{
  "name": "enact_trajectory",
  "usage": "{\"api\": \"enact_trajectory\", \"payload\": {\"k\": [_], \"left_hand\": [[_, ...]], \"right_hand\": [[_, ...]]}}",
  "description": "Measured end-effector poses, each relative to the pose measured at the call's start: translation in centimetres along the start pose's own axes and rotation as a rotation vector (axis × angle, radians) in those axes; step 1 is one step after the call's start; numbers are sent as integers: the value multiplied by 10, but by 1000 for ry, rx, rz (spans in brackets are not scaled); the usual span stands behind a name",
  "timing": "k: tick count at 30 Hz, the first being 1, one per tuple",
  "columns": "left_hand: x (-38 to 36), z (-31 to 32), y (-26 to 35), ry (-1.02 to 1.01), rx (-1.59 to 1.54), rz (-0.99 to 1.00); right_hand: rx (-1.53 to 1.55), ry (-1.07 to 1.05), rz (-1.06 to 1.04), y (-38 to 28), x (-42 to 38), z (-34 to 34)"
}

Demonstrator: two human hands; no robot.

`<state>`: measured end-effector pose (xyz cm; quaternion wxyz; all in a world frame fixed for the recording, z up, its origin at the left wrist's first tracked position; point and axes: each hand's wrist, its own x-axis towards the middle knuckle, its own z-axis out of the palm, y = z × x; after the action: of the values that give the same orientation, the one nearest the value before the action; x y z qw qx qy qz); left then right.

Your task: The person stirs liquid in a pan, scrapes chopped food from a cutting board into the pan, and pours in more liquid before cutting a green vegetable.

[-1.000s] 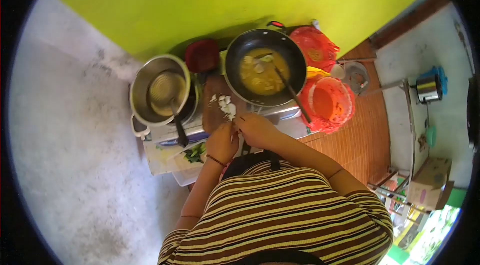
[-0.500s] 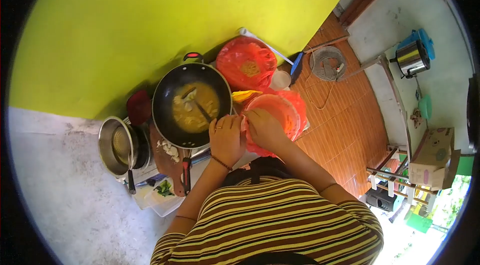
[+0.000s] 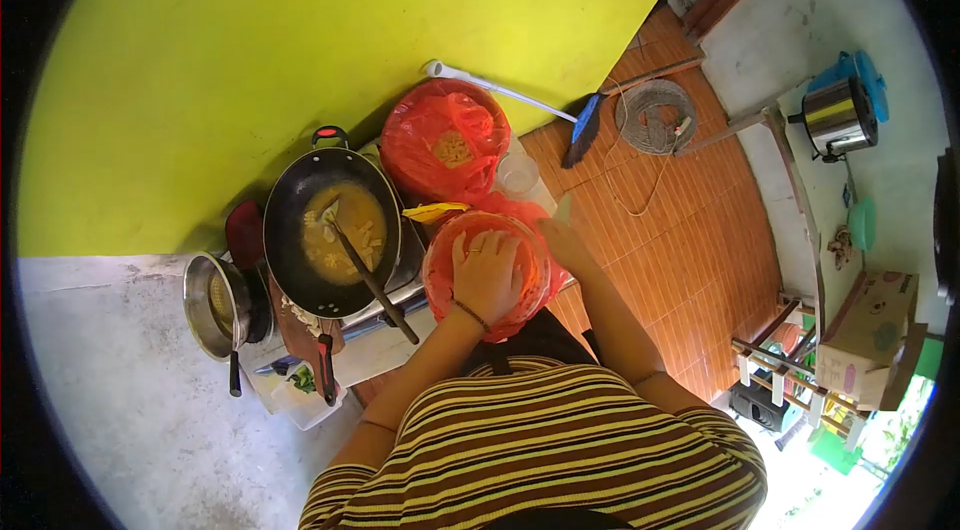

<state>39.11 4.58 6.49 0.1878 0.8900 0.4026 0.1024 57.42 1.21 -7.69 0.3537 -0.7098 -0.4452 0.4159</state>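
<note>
My left hand (image 3: 487, 268) is over the round container (image 3: 440, 285) lined with red plastic, its fingers apart and reaching over the inside. To the right of the container, my right hand (image 3: 565, 242) is closed, with a small pale thing (image 3: 563, 209) sticking up from its fingers, too small to make out. A black wok (image 3: 283, 265) with yellowish sauce and pieces of food stands on the left; a spatula (image 3: 360, 263) leans in it. Behind the container sits a red plastic bag (image 3: 410, 155) with light brown bits in it. A yellow packet (image 3: 433, 213) lies between them.
A clear cup (image 3: 517, 174) stands right of the red bag. At the left are a steel pot (image 3: 205, 320), a cutting board (image 3: 292, 330) with chopped white bits, and a clear tray (image 3: 318, 410) with green leaves. A broom (image 3: 585, 132) leans over the tiled floor (image 3: 650, 260).
My hands, close together before, have moved apart: the left to over the container, the right to its far right side. The view has shifted, so the cookware appears further left.
</note>
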Motion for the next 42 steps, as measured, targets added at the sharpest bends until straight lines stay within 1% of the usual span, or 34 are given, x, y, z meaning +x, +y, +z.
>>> {"api": "enact_trajectory", "payload": {"k": [1,4,7,10,12,13,16,17,20,22,24,25,26,27,28,31,34,36,39,40,42], "left_hand": [[2,4,4,-13,0,-3],[9,11,14,-53,3,-6],[12,16,22,-66,8,-7],[12,19,27,-19,-4,3],[12,18,30,43,-24,27],[11,18,31,12,-30,4],[6,17,31,-61,-43,-56],[6,14,32,-71,-44,-68],[-3,17,25,-47,-22,-74],[-9,18,21,-19,-14,-74],[-15,13,17,6,-21,-86],[-18,13,14,33,-32,-79],[-22,14,12,60,-43,-73],[-26,13,10,88,-54,-66],[-29,11,9,90,-54,-70],[-41,3,7,122,-74,-58],[-56,-8,1,194,-112,-19],[-69,-16,-5,239,-124,-3],[-97,-41,-18,340,-136,37],[-109,-53,-23,372,-106,31],[-133,-76,-36,437,-42,16]], "right_hand": [[38,-43,82,4,-1,0],[200,-32,97,11,-2,-6],[193,195,220,30,4,-19],[-178,389,245,63,4,-17],[-453,87,411,75,5,-8],[-590,-68,488,85,6,-3],[-637,-55,343,134,-10,24],[-620,-51,345,149,-8,35],[-560,-42,379,154,-4,49],[-512,-37,432,122,-7,39],[-459,117,503,136,-3,41],[-432,192,535,156,2,42],[-61,310,609,187,14,45],[-178,410,462,153,4,34],[-293,510,311,91,-13,10],[-411,516,288,30,-20,-19],[-535,608,22,-12,-20,-29],[-509,596,-91,-56,-23,-27],[-472,559,-301,-142,-44,-8],[-454,531,-380,-169,-53,5],[-314,395,-436,-212,-66,33]]}}
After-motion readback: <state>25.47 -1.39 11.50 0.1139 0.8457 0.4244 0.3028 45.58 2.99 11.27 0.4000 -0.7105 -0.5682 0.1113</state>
